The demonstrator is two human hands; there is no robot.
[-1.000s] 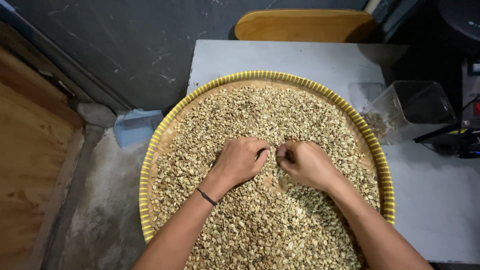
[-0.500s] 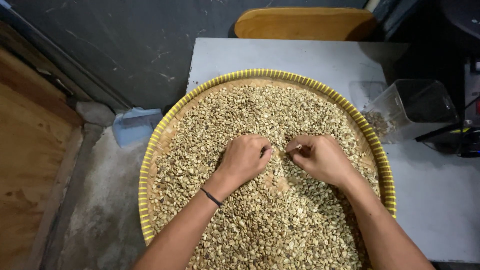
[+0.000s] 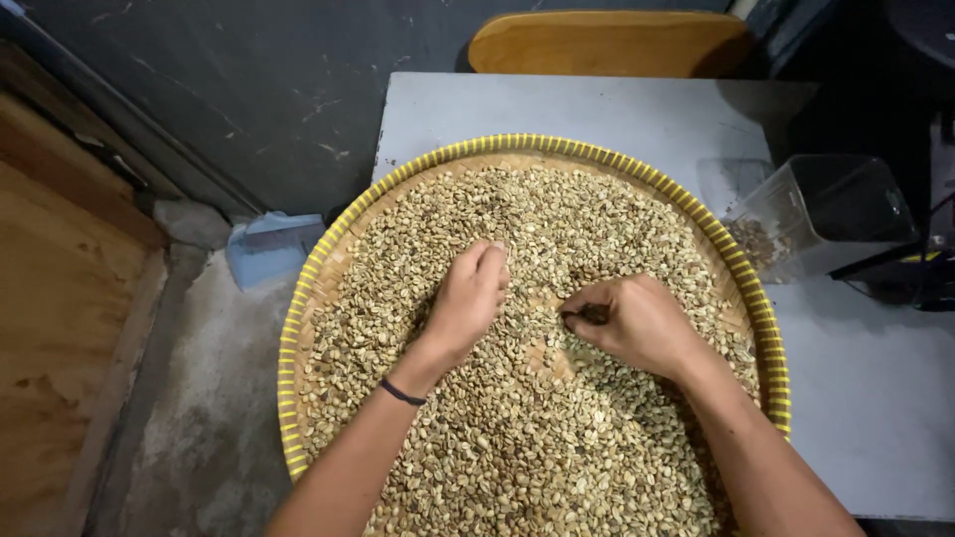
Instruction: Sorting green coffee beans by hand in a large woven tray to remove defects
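Centrally, both hands rest on beans (image 3: 537,457) in the tray (image 3: 298,328): left hand (image 3: 468,298) with fingers together, flat; right hand (image 3: 637,323) pinching a dark bean (image 3: 595,313).

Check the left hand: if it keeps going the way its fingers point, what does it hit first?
Probably more beans: the left hand points up the tray, with its yellow rim beyond them. Depth is hard to judge.

Two bare hands, left (image 3: 468,298) and right (image 3: 637,323); one round yellow-rimmed woven tray (image 3: 328,254); one clear plastic container (image 3: 821,214); beans (image 3: 517,457) beyond counting.
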